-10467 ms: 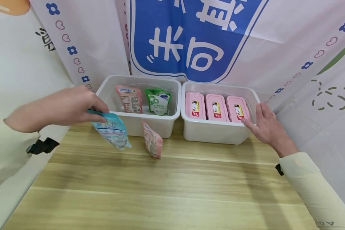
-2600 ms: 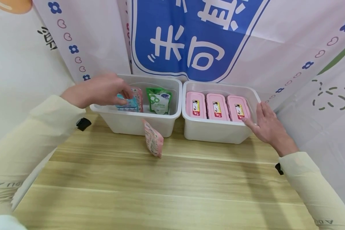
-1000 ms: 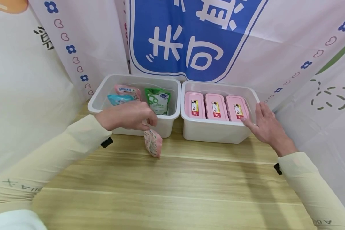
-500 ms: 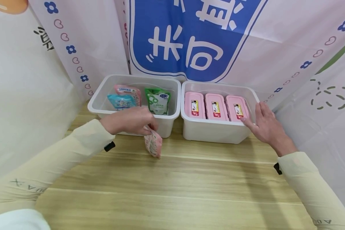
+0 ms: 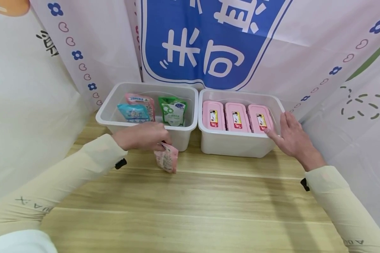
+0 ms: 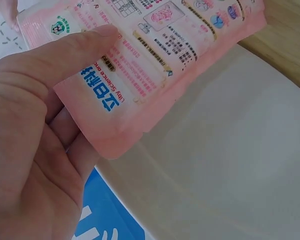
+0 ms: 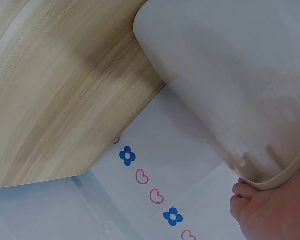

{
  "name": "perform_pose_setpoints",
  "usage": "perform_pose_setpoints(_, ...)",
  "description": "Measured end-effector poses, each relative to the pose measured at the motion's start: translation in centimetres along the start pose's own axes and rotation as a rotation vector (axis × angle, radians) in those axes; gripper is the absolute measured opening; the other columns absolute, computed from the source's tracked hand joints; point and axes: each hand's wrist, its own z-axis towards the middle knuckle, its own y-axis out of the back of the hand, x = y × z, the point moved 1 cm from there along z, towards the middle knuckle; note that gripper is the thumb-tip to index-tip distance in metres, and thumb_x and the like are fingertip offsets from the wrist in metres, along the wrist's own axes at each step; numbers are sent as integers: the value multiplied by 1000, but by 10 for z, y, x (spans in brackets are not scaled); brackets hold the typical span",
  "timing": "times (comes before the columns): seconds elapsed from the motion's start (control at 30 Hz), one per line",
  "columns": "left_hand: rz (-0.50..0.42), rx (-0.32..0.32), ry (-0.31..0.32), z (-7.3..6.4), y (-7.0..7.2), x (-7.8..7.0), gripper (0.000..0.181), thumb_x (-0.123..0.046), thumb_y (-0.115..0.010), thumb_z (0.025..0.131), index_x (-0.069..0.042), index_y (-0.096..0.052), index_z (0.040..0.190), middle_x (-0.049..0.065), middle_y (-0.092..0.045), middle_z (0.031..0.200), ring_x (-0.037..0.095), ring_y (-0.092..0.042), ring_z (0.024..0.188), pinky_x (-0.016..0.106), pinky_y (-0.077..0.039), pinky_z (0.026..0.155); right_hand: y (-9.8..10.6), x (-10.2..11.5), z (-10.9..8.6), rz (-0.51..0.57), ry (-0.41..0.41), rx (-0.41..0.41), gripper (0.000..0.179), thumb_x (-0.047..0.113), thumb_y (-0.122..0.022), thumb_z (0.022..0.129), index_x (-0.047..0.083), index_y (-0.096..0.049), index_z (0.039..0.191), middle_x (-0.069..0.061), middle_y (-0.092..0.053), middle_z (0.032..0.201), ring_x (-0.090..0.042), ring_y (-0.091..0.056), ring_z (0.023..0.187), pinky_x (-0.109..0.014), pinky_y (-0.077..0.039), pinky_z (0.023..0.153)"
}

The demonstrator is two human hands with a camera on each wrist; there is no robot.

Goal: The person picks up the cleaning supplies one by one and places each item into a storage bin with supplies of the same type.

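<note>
My left hand [image 5: 145, 136] pinches the top corner of a pink laundry detergent pouch [image 5: 168, 159] in front of the left bin. In the left wrist view, the thumb lies over the printed face of the pouch [image 6: 155, 55], with the other fingers behind it. The left white bin [image 5: 145, 127] contains a blue pouch [image 5: 134, 112], another pink pouch [image 5: 142, 100] and a green pouch [image 5: 173, 111]. My right hand [image 5: 292, 138] rests at the right bin's [image 5: 234, 144] front right corner, thumb over the front rim and fingers along the side.
Three pink lidded boxes [image 5: 237, 117] stand in a row inside the right bin. Both bins sit side by side on a wooden table [image 5: 196, 203], against a printed cloth backdrop [image 5: 183, 42]. A white rounded object [image 5: 22, 242] shows at the bottom left.
The blue pouch went from my left hand into the left bin. That hand then reached the pink pouch on the table, gripped its top and turned it slightly. My right hand stayed put.
</note>
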Motion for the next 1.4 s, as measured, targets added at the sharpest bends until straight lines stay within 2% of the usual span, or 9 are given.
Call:
perform_pose_setpoints(0.37, -45, 8, 11, -12, 1, 2, 4, -14, -84, 90, -18, -83, 91, -11, -75, 77, 4, -56, 62, 21, -52, 62, -1, 2, 0, -2, -8, 34, 105, 68, -30, 106, -9, 13, 163, -33, 16, 172, -56, 3, 161, -74, -8, 128)
perform_pose_setpoints(0.6, -45, 5, 24, -21, 11, 1, 9, -11, -83, 91, -18, -82, 85, -11, -71, 71, 4, -52, 60, 22, -48, 58, -2, 1, 0, -6, -2, 29, 104, 67, -30, 107, -10, 12, 163, -34, 15, 172, -57, 3, 160, -74, -8, 128)
perform_pose_setpoints(0.77, -42, 6, 62, -30, 24, -1, 7, -11, -84, 90, -17, -83, 87, -10, -74, 74, 5, -55, 62, 23, -50, 60, -1, 1, 0, -7, -3, 25, 104, 67, -29, 107, -9, 12, 163, -34, 15, 172, -57, 3, 160, -74, -8, 128)
perform_pose_setpoints(1.0, -28, -38, 30, -43, 46, -7, 7, -8, -85, 89, -15, -83, 90, -6, -78, 81, 4, -61, 66, 25, -59, 64, 0, 2, -1, -2, -1, 22, 104, 67, -30, 107, -9, 13, 163, -33, 17, 172, -56, 4, 161, -74, -8, 128)
perform_pose_setpoints(1.17, -41, -35, 42, -49, 65, -14, 11, -4, -83, 88, -14, -81, 87, -5, -79, 82, 3, -62, 67, 24, -60, 65, 0, 2, -2, 8, -7, 22, 104, 67, -31, 107, -8, 14, 163, -33, 17, 172, -56, 5, 160, -74, -8, 128)
perform_pose_setpoints(1.3, -14, -46, 50, -55, 80, -18, 13, -4, -84, 87, -17, -81, 84, -7, -76, 80, 4, -60, 68, 24, -56, 65, 0, 3, -2, 3, -2, 19, 104, 66, -31, 107, -9, 13, 163, -34, 16, 172, -57, 4, 160, -75, -9, 128)
perform_pose_setpoints(1.4, -17, -51, 66, -59, 92, -21, 13, -5, -84, 87, -18, -83, 88, -8, -77, 83, 5, -62, 72, 24, -59, 68, 0, 4, -3, 0, 6, 14, 103, 65, -32, 107, -10, 12, 163, -35, 15, 171, -57, 4, 160, -75, -9, 127)
